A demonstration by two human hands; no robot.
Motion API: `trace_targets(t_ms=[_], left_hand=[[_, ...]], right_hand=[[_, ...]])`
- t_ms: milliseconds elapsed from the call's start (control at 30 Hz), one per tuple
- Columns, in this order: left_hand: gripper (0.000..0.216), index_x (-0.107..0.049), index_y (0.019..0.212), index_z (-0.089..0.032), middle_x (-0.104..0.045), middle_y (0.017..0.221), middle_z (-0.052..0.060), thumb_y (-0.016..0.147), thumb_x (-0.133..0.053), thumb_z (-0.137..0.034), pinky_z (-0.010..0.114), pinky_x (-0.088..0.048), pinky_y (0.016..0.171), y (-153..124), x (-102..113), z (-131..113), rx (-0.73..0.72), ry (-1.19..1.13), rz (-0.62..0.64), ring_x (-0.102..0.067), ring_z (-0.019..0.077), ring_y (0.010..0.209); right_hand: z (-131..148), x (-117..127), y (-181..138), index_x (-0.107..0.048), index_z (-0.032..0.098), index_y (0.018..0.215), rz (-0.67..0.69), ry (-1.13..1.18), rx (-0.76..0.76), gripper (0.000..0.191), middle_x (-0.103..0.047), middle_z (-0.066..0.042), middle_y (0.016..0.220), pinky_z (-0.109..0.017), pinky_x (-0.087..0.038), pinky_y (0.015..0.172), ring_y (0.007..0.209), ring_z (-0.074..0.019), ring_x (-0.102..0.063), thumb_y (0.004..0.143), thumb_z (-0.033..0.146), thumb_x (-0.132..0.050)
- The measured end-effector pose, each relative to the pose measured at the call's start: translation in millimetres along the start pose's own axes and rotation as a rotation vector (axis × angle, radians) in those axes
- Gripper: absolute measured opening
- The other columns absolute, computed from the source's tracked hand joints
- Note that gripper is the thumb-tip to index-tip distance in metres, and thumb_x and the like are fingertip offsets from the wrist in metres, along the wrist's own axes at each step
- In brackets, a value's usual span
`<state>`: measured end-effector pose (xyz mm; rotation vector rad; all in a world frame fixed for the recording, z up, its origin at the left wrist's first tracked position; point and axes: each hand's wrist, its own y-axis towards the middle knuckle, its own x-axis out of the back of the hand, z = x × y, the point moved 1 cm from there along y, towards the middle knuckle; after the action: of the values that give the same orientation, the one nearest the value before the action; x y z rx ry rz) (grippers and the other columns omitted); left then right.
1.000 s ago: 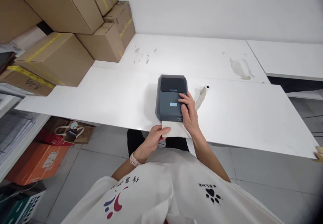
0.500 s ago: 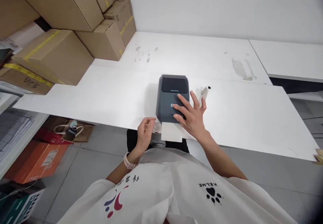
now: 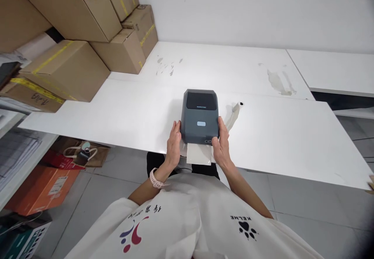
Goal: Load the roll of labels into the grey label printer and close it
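A dark grey label printer [image 3: 199, 115] stands on the white table [image 3: 277, 134] near its front edge. A white paper label [image 3: 198, 154] sticks out of its front slot over the edge. My left hand [image 3: 173, 145] presses against the printer's left side, fingers together. My right hand [image 3: 221, 144] clasps its right side the same way. Both hands grip the printer between them. A pink watch sits on my left wrist.
Stacked cardboard boxes [image 3: 73, 48] with yellow tape fill the table's left end. A paper strip [image 3: 233, 113] and a small black hole [image 3: 240, 104] lie right of the printer. A second white table [image 3: 333, 70] stands at the right. An orange box [image 3: 41, 187] and a bag [image 3: 82, 154] sit on the floor.
My right hand came off the printer's top and moved to its right side. My left hand let go of the label and went to the left side.
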<state>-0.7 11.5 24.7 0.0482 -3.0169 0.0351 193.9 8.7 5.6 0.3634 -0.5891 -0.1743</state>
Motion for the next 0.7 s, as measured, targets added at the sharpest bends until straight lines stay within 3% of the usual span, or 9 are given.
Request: trace_targets(t_ms=[167, 300, 400, 533, 633, 700], left_hand=[[0.061, -0.048, 0.152, -0.029, -0.033, 0.169, 0.000, 0.104, -0.025, -0.058, 0.041, -0.028, 0.129, 17, 3, -17, -0.127, -0.041, 0.002, -0.026, 0.0236, 0.158], [0.053, -0.053, 0.147, -0.030, -0.051, 0.158, 0.004, 0.099, -0.046, -0.051, 0.043, -0.037, 0.122, 55, 7, -30, -0.237, 0.000, -0.031, -0.042, 0.0266, 0.150], [0.057, -0.049, 0.147, -0.029, -0.050, 0.155, 0.009, 0.092, -0.057, -0.040, 0.043, -0.045, 0.110, 80, 7, -30, -0.156, 0.205, -0.045, -0.047, 0.0286, 0.141], [0.068, -0.045, 0.151, -0.024, -0.055, 0.142, 0.015, 0.086, -0.059, -0.037, 0.039, -0.050, 0.090, 95, 4, -24, 0.031, 0.444, 0.111, -0.057, 0.0297, 0.119], [0.064, -0.052, 0.145, -0.020, -0.062, 0.123, 0.014, 0.084, -0.058, -0.035, 0.036, -0.048, 0.081, 101, 2, -22, 0.087, 0.505, 0.127, -0.061, 0.0270, 0.102], [0.060, -0.057, 0.140, -0.019, -0.065, 0.107, 0.010, 0.081, -0.058, -0.030, 0.034, -0.046, 0.075, 106, -1, -19, 0.095, 0.497, 0.105, -0.061, 0.0248, 0.093]], right_hand=[[14, 14, 21, -0.012, 0.039, 0.163, -0.020, 0.024, 0.042, 0.067, -0.025, -0.004, 0.170, -0.065, -0.030, 0.122, 0.156, -0.0347, -0.027, 0.101, 0.065, -0.020], [27, 26, 83, 0.004, 0.037, 0.164, -0.102, -0.013, 0.214, 0.072, -0.022, -0.006, 0.170, -0.065, -0.030, 0.122, 0.157, -0.0366, -0.024, 0.101, 0.065, -0.017], [25, 29, 151, 0.013, 0.038, 0.163, -0.108, -0.116, 0.360, 0.076, -0.023, -0.004, 0.168, -0.064, -0.033, 0.120, 0.157, -0.0369, -0.025, 0.101, 0.065, -0.021], [3, 21, 235, 0.012, 0.044, 0.162, -0.189, -0.228, 0.433, 0.081, -0.025, -0.001, 0.168, -0.058, -0.034, 0.122, 0.158, -0.0318, -0.023, 0.097, 0.074, -0.027], [-10, 16, 275, 0.012, 0.042, 0.162, -0.227, -0.183, 0.374, 0.086, -0.026, -0.003, 0.168, -0.058, -0.036, 0.121, 0.159, -0.0322, -0.021, 0.095, 0.077, -0.028], [-7, 18, 282, 0.009, 0.041, 0.162, -0.220, -0.140, 0.351, 0.085, -0.029, -0.005, 0.167, -0.059, -0.038, 0.120, 0.158, -0.0333, -0.024, 0.095, 0.076, -0.030]])
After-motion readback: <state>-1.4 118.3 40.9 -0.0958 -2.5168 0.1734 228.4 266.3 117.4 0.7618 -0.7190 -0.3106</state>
